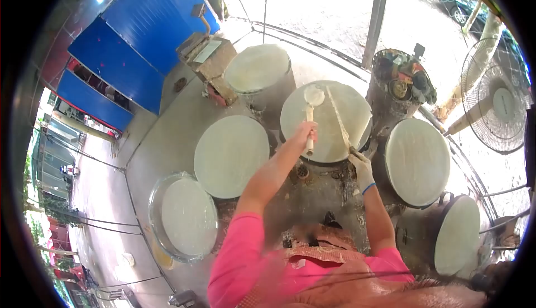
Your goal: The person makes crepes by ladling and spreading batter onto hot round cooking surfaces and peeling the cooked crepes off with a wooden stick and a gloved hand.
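My left hand (pixel 306 134) is wrapped round the wooden handle of a ladle (pixel 314 97). Its round, pale head lies over the far half of a round vat (pixel 294 140) with a cream-coloured surface. In my right hand (pixel 362 166), which looks whitish and has a blue band at the wrist, is the dark end of a long thin stick (pixel 338 115). The stick is coated in something pale and slants away across the same vat, beside the ladle. Whether either tool touches the surface, I cannot tell.
More round vats with pale surfaces surround me: left vat (pixel 231 156), far-left vat (pixel 258 68), near-left vat (pixel 190 218), right vat (pixel 417 163) and near-right vat (pixel 458 235). A cluttered drum (pixel 399 82) and a fan (pixel 499 104) stand right. A box-like stand (pixel 215 62) is at left.
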### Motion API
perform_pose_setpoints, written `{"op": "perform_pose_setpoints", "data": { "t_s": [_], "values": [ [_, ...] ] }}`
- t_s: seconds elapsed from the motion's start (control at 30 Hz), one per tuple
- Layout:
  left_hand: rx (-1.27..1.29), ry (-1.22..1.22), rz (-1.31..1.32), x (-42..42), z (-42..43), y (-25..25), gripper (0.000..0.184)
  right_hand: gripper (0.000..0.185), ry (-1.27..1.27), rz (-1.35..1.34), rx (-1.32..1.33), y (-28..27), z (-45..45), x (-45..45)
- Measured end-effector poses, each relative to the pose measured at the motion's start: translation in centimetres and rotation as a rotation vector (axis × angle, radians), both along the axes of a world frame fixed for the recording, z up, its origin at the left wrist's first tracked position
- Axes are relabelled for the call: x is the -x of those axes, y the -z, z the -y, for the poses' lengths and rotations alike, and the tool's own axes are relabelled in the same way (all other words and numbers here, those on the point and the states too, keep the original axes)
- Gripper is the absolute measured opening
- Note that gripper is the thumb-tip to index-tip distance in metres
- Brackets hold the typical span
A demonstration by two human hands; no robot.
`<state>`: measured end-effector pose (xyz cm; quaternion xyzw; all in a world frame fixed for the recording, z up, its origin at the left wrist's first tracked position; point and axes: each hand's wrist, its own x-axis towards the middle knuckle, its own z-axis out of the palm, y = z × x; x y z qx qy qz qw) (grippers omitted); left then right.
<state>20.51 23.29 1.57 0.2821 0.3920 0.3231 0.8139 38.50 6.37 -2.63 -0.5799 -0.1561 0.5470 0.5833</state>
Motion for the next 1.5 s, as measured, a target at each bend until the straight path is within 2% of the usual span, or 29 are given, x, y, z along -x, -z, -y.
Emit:
{"op": "perform_pose_setpoints", "data": {
  "t_s": [0.1,0.2,0.23,0.3,0.33,0.37,0.43,0.53,0.63,0.67,0.7,0.77,0.83,0.87,0.9,0.97,1.03,1.07,1.17,1.2,1.23,1.3,1.37,1.4,1.47,1.5],
  "values": [
    [0.211,-0.136,-0.134,-2.8,-4.0,5.7,0.022,0.034,-0.024,0.138,0.068,2.2,-2.3,-0.3],
    [0.228,-0.141,-0.263,-2.8,-4.8,8.0,0.035,0.03,-0.11,0.765,-0.022,4.7,-1.8,-0.2],
    [0.182,-0.15,-0.284,-2.5,-4.9,8.9,0.038,0.031,-0.147,0.988,-0.016,2.9,-1.3,-0.1],
    [0.091,-0.171,-0.323,-1.2,-4.9,10.6,0.044,0.032,-0.272,1.245,0.118,0.0,-0.9,-0.3],
    [0.145,-0.139,-0.302,-0.2,-4.8,10.1,0.045,0.032,-0.336,1.366,0.185,-1.4,-1.0,-0.3],
    [0.196,-0.107,-0.282,0.9,-4.7,8.5,0.046,0.032,-0.369,1.351,0.28,-2.9,-1.1,-0.6],
    [0.222,-0.088,-0.275,2.3,-4.4,6.6,0.047,0.028,-0.25,1.27,0.235,-2.6,-1.3,-0.3],
    [0.189,-0.122,-0.274,3.3,-3.5,5.8,0.047,0.03,-0.244,1.095,0.164,0.0,-1.8,2.9],
    [0.229,-0.142,-0.222,5.0,-2.9,5.6,0.047,0.031,-0.37,1.28,0.303,-2.9,-1.0,4.8],
    [0.23,-0.142,-0.206,5.7,-2.8,5.8,0.047,0.032,-0.346,1.382,0.235,-2.7,-0.6,3.9],
    [0.229,-0.144,-0.191,6.3,-2.8,6.0,0.046,0.031,-0.389,1.393,0.324,-2.7,-0.7,2.8],
    [0.219,-0.12,-0.182,7.0,-2.5,5.7,0.045,0.031,-0.273,1.247,0.276,-3.2,-0.9,2.8],
    [0.212,-0.111,-0.182,7.3,-2.3,5.3,0.044,0.032,-0.208,1.154,0.148,0.9,-1.0,4.0],
    [0.214,-0.117,-0.189,7.3,-2.1,5.1,0.043,0.033,-0.271,1.139,0.149,1.1,-1.1,5.2],
    [0.22,-0.124,-0.2,7.4,-1.8,5.0,0.042,0.031,-0.257,1.195,0.137,1.3,-0.7,6.4],
    [0.217,-0.139,-0.155,7.6,-1.6,4.9,0.042,0.03,-0.367,1.373,0.291,-1.8,-0.6,6.5],
    [0.224,-0.15,-0.127,8.1,-1.5,5.1,0.04,0.029,-0.327,1.392,0.327,-2.3,-0.3,4.6],
    [0.234,-0.148,-0.117,8.3,-1.5,5.3,0.039,0.03,-0.217,1.225,0.318,-2.2,-0.1,4.4],
    [0.205,-0.151,-0.114,8.0,-1.2,4.7,0.035,0.032,-0.214,1.101,0.136,0.0,0.5,6.4],
    [0.19,-0.154,-0.12,8.0,-0.9,4.5,0.033,0.034,-0.274,1.154,0.157,1.4,0.6,7.6],
    [0.267,-0.151,-0.048,8.2,-0.8,4.4,0.031,0.031,-0.177,1.064,-0.031,3.7,1.0,8.8],
    [0.417,-0.15,0.096,9.5,-1.3,4.2,0.026,0.028,-0.131,0.242,0.058,4.8,1.2,9.1],
    [0.165,-0.018,0.085,13.9,0.0,3.7,0.015,0.024,-0.175,0.11,0.132,0.0,2.9,9.0],
    [0.045,-0.016,0.129,16.1,2.5,1.8,0.016,0.023,-0.199,0.048,0.169,-1.7,3.6,8.9],
    [0.251,0.019,-0.021,18.0,5.2,-1.1,0.021,0.023,-0.119,0.219,0.038,-1.5,4.0,9.3],
    [0.394,-0.017,0.091,18.7,5.5,-1.7,0.021,0.023,-0.079,0.299,-0.019,-1.3,4.4,9.5]
  ]
}}
